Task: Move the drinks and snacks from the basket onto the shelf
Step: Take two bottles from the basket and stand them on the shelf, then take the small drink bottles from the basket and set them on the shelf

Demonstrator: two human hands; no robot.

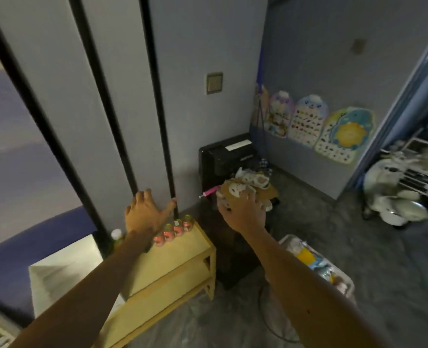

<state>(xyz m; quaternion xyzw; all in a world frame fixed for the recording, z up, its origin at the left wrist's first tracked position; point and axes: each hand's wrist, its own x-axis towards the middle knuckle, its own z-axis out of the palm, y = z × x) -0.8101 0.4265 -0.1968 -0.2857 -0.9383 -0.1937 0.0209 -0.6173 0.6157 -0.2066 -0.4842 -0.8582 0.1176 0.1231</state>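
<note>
The white basket (343,277), with snacks in it, sits on the floor right of the yellow shelf (182,249) and under the right forearm. The right hand (243,212) is nearer; its fingers curl, but I cannot tell whether they grip anything. The left hand (145,212) is spread open above the shelf's bottles (174,231).

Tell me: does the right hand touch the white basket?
Apart. The head view shows the right hand raised by the black unit, with a clear gap between it and the basket.

Bottles (174,232) upright atop shelf (180,253), basket (349,281) on floor
</note>
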